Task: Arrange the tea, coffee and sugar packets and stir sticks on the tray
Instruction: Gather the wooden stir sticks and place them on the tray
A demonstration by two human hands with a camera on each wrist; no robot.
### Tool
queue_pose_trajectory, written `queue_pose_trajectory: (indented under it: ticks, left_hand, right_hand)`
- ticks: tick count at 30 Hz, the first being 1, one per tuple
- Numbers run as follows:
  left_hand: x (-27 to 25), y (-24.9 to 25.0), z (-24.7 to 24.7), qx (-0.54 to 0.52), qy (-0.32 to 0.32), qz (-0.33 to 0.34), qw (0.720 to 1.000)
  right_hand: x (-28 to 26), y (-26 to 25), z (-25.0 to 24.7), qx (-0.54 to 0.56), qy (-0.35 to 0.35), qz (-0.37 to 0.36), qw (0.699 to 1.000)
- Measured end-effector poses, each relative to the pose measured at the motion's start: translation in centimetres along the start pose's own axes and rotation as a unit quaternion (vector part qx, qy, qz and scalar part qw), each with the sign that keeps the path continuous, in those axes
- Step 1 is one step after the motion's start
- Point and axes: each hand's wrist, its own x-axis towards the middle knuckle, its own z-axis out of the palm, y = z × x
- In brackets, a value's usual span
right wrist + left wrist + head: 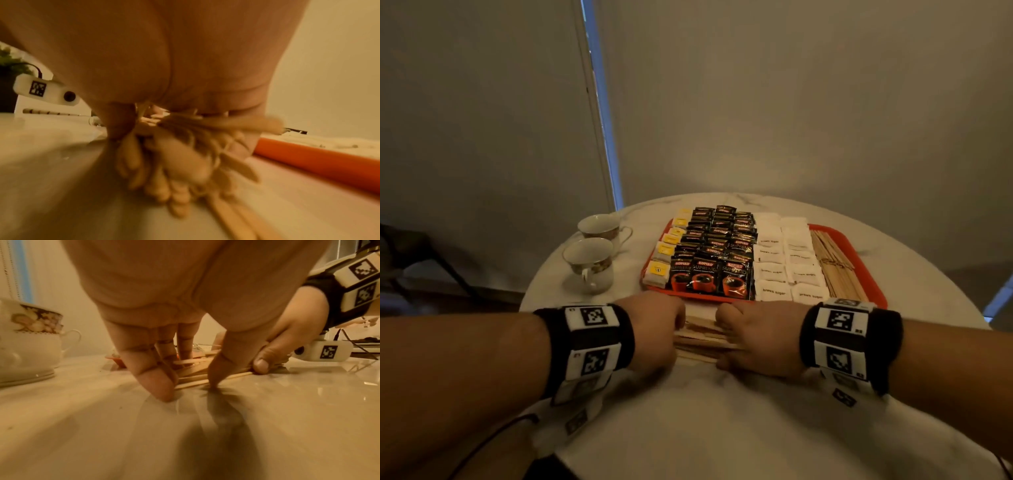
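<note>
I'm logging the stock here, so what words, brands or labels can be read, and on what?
"KOPIKO SUPREMO": black coffee sachets with a red cup on the red plastic tray.
"brown sugar": white paper sugar packets.
Yellow-labelled tea packets: print too small.
Wristband square markers: patterns, no words.

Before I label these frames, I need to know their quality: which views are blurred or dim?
Head view: dim, warm light, wide-angle bending, but the tray reads clearly. Left wrist view: fairly sharp at the fingers, with dark shadows on the table. Right wrist view: the stir sticks are heavily blurred.
</note>
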Motion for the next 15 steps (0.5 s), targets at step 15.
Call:
queue_pose_trajectory:
  ticks: [15]
  left_hand:
    - [2.7,-2.2,-2.5,-0.266,0.207,0.076,0.938]
  right_hand:
    - [1.0,2.0,-3.6,0.140,0.037,0.035,0.989]
